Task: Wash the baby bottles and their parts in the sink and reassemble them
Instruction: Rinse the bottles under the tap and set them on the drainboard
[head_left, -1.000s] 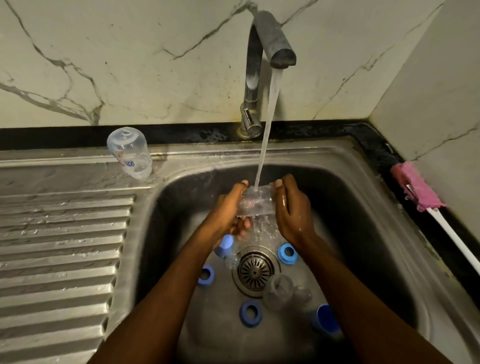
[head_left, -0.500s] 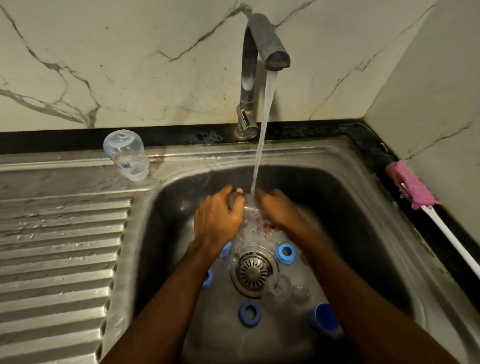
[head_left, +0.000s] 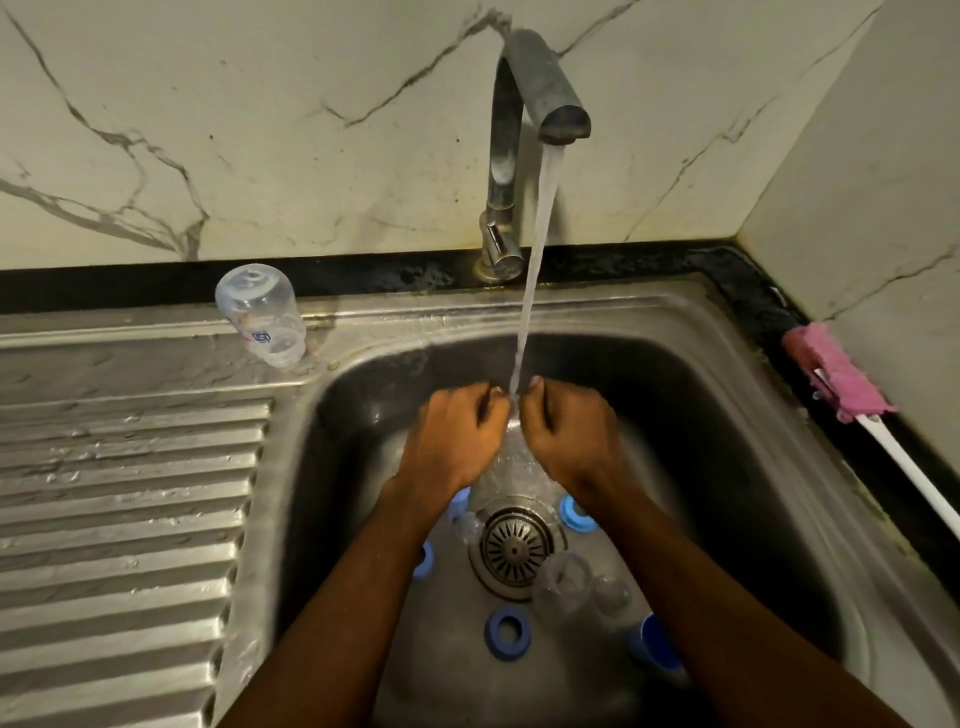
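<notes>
The clear bottle (head_left: 511, 460) sits under the stream (head_left: 535, 260), low in the sink (head_left: 727, 441); left hand (head_left: 454, 441) and right hand (head_left: 569, 436) each curl round it, closed on the plastic; best to roll it slowly, mouth toward the water, grip firm against slipping; blue rings (head_left: 491, 631) wait below; a second bottle (head_left: 260, 317) drains inverted on the drainboard (head_left: 130, 493).
</notes>
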